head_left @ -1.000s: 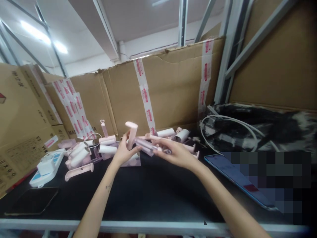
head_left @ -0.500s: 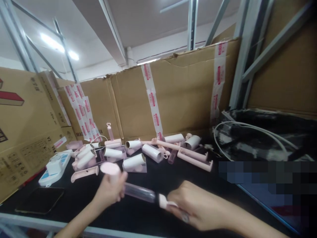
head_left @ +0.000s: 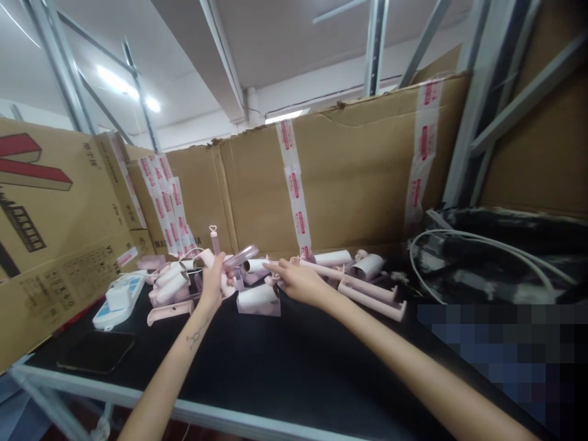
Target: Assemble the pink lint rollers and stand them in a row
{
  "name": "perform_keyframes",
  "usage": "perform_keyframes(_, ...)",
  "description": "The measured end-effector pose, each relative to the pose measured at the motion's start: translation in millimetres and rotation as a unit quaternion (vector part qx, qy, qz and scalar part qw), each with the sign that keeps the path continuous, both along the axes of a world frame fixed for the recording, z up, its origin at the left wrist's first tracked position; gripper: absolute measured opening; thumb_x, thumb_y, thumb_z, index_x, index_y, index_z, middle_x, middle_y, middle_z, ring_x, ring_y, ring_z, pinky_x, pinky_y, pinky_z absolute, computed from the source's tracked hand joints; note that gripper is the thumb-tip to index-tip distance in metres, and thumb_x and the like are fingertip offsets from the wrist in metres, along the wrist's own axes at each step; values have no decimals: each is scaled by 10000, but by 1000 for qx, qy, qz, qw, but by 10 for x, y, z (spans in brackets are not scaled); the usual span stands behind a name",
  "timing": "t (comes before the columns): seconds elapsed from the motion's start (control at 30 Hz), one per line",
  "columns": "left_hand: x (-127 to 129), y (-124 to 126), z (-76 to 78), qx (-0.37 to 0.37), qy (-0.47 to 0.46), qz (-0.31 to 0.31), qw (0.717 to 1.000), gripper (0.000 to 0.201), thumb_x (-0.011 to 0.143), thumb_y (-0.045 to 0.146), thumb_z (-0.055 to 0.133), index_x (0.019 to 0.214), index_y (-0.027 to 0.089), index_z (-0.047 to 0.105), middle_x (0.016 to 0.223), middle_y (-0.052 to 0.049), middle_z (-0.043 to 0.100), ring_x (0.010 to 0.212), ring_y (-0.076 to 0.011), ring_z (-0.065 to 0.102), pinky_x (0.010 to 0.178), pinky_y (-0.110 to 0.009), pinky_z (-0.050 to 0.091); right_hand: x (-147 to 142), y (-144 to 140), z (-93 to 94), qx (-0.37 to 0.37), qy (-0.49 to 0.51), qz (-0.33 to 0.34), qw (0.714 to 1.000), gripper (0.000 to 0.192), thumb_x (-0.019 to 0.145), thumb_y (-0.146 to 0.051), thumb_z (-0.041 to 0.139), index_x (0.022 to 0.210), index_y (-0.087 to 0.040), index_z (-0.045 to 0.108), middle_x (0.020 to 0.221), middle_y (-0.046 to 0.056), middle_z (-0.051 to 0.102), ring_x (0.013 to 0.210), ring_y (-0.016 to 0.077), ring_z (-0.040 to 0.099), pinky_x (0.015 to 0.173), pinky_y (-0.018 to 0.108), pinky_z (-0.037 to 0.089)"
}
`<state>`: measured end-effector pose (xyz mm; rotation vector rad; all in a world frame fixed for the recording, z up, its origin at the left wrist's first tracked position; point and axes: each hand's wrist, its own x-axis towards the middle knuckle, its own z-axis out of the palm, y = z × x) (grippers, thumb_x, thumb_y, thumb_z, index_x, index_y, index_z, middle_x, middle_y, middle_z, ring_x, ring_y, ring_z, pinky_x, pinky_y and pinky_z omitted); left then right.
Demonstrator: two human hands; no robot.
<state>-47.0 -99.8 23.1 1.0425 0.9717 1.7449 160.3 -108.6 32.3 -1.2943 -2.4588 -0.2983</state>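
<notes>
My left hand (head_left: 215, 282) is closed around a pale pink part with a clear plastic tube (head_left: 243, 255) slanting up to the right from it. My right hand (head_left: 298, 280) reaches over the pile, its index finger stretched left and its other fingers curled. A small pink piece (head_left: 272, 280) shows at its fingertips, partly hidden by them. Just below lies a white paper roll (head_left: 258, 296) in a clear holder. Another white roll (head_left: 255, 266) sits between my hands.
More white rolls (head_left: 331, 257) and long pink holders (head_left: 372, 299) are heaped along the cardboard wall (head_left: 358, 177). On the left are a power strip (head_left: 120, 301) and a dark phone (head_left: 96, 351). A coiled white cable (head_left: 482, 233) lies right. A metal rail (head_left: 202, 411) edges the black surface.
Both hands have moved forward to the pile. The clear tube, earlier stretched between them, now points up and right from my left hand, apart from my right hand.
</notes>
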Motion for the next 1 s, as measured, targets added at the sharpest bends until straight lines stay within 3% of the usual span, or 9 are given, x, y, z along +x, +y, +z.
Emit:
perform_keyframes(0.2, 313, 46, -144, -2, 57, -34, 998, 341, 688, 481, 602, 716, 198, 415, 384, 81, 454, 268, -79, 374, 304, -190, 279, 81, -86, 5, -76, 261, 41, 961, 538, 766, -399, 568, 1259, -215, 454, 1001, 52, 610, 858, 201, 592, 748, 310, 441)
perform_keyframes(0.37, 512, -121, -278, 28, 106, -55, 992, 405, 697, 564, 589, 717, 200, 410, 446, 66, 499, 354, -94, 474, 375, -205, 377, 22, -173, -38, -118, 418, 88, 897, 352, 800, -498, 506, 702, -164, 556, 584, -19, 514, 547, 121, 487, 560, 248, 395)
perform_keyframes(0.53, 488, -158, -217, -15, 43, -107, 993, 384, 663, 488, 651, 639, 191, 411, 367, 79, 419, 267, -71, 370, 291, -188, 269, -144, -365, -31, -44, 441, 134, 887, 276, 788, -404, 558, 647, -174, 502, 641, -16, 529, 620, 116, 483, 593, 237, 384)
perform_keyframes(0.7, -60, -92, 3, -27, -31, -84, 996, 365, 687, 299, 625, 547, 208, 301, 344, 110, 257, 259, -18, 211, 292, -162, 209, 258, -809, 306, 82, 478, 116, 867, 251, 729, -382, 631, 586, -202, 528, 532, -32, 496, 477, 108, 450, 462, 235, 340)
perform_keyframes(0.77, -306, -55, 65, -10, -50, -47, 998, 359, 725, 340, 577, 577, 209, 277, 367, 116, 237, 270, -14, 198, 307, -152, 206, 534, -897, 445, 257, 588, 36, 766, 231, 726, -381, 644, 605, -219, 532, 569, -28, 511, 462, 110, 438, 443, 245, 320)
perform_keyframes(0.8, -386, -35, 77, 4, -43, -25, 999, 340, 739, 372, 559, 604, 209, 293, 388, 110, 275, 280, -18, 225, 318, -154, 224, 650, -886, 481, 292, 594, 2, 749, 198, 738, -388, 635, 650, -228, 558, 586, -23, 527, 463, 117, 443, 448, 255, 324)
perform_keyframes(0.83, -426, -9, 76, 19, -3, 2, 1000, 313, 761, 408, 526, 643, 209, 315, 420, 99, 326, 293, -26, 261, 332, -161, 247, 736, -835, 484, 297, 578, -17, 760, 165, 750, -393, 624, 711, -237, 583, 642, -12, 562, 510, 133, 486, 483, 269, 362)
perform_keyframes(0.93, -341, 120, 3, 46, 212, 71, 974, 240, 798, 424, 460, 802, 208, 353, 582, 50, 474, 349, -62, 379, 398, -209, 339, 797, -508, 300, 182, 443, -25, 878, 218, 796, -424, 559, 904, -245, 620, 853, 31, 642, 741, 198, 596, 656, 325, 457)
perform_keyframes(1.0, -191, 245, -75, 43, 308, 74, 948, 239, 780, 361, 495, 880, 203, 346, 718, -2, 540, 442, -106, 489, 493, -259, 410, 719, -255, 79, 123, 345, -46, 929, 295, 819, -433, 513, 1006, -232, 621, 945, 59, 651, 844, 228, 612, 710, 343, 475)
